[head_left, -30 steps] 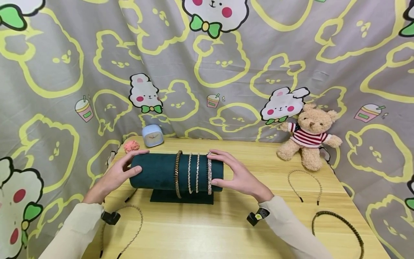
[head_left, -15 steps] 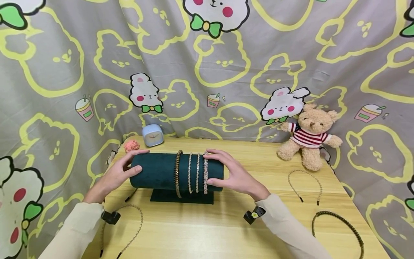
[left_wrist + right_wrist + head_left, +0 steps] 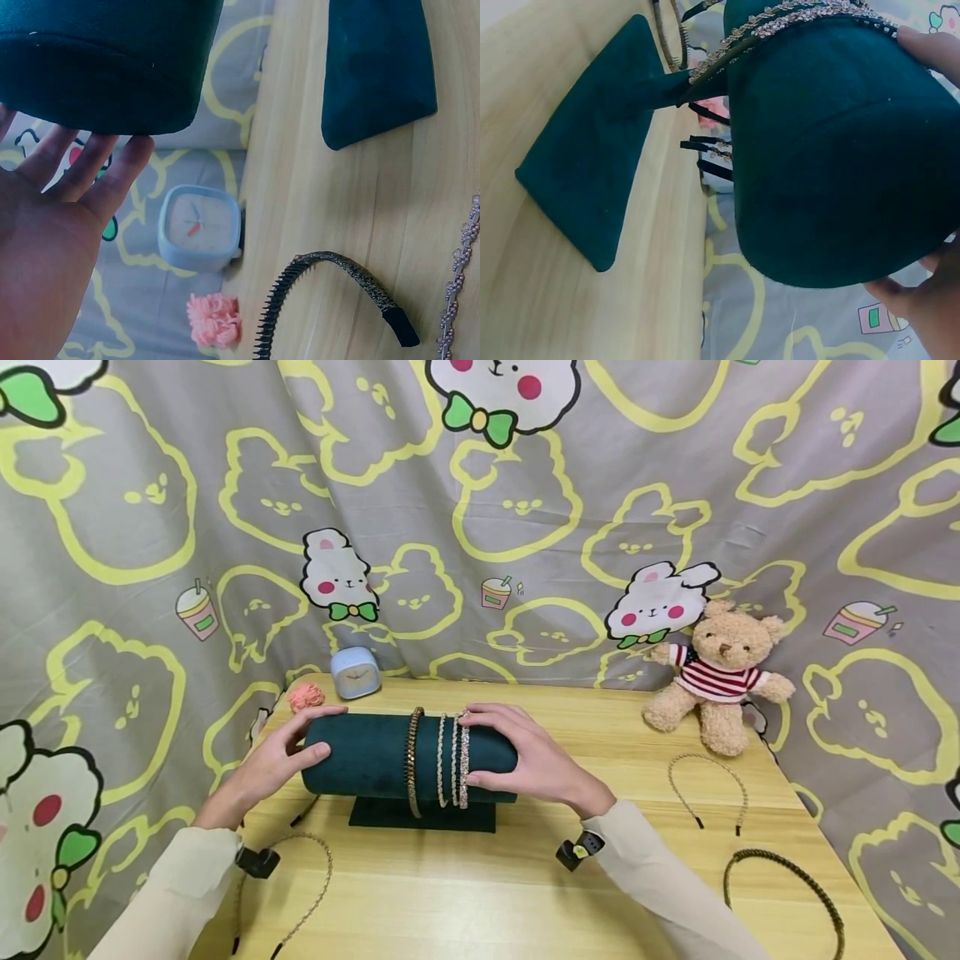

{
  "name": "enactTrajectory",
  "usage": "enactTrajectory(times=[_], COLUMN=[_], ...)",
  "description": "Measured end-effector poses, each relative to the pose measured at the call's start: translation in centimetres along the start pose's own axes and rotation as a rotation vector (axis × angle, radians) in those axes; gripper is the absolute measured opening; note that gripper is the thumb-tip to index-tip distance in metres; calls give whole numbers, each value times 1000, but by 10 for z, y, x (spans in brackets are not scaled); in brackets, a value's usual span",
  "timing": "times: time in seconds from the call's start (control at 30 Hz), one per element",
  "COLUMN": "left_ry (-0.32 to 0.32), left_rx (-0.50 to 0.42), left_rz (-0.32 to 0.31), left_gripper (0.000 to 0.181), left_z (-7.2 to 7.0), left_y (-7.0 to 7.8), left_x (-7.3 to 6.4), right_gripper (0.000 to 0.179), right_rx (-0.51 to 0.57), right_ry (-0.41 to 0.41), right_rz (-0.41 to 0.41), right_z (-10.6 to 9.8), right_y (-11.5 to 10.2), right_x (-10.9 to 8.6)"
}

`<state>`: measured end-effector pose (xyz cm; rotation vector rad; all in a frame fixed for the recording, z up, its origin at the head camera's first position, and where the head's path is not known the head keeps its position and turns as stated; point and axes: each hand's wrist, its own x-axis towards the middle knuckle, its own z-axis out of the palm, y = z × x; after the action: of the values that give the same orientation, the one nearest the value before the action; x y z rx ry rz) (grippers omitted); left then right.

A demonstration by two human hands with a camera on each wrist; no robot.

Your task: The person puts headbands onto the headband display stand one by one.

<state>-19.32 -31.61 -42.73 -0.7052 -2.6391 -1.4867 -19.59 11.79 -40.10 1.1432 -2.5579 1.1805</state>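
A dark green velvet headband stand [image 3: 360, 756], a padded roll on a flat base [image 3: 423, 816], stands mid-table. My left hand [image 3: 281, 757] holds the roll's left end, thumb on the front and fingers over the top; its palm [image 3: 45, 247] shows in the left wrist view. My right hand [image 3: 528, 760] spans the right part, fingertips and thumb on a glittery rhinestone headband [image 3: 464, 768]. Close to its left are two thin pale headbands, a braided one [image 3: 441, 768] and a second one [image 3: 454, 768]. Farther left hangs a gold-brown headband [image 3: 411, 764].
On the table lie a beaded headband [image 3: 327, 868] front left, a thin headband [image 3: 705, 758] and a dark braided headband [image 3: 806, 868] at right. A blue clock [image 3: 356, 673] and pink pompom [image 3: 305, 697] stand back left, a teddy bear [image 3: 720, 677] back right. Patterned curtain surrounds the table.
My right hand has slid left along the roll, moving the rhinestone headband with it until it sits close beside the thin pale ones. The left hand stays on the roll's end.
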Motion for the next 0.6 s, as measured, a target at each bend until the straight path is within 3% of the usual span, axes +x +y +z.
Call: enactTrajectory(times=[0.6], left_ry=[-9], left_rx=[-2], left_rz=[-14], left_gripper=[52], left_z=[-1], left_y=[1], left_x=[0], right_gripper=[71], right_rx=[-243], right_ry=[-37], right_rz=[-63], right_z=[-4], right_y=[-16], right_x=[18])
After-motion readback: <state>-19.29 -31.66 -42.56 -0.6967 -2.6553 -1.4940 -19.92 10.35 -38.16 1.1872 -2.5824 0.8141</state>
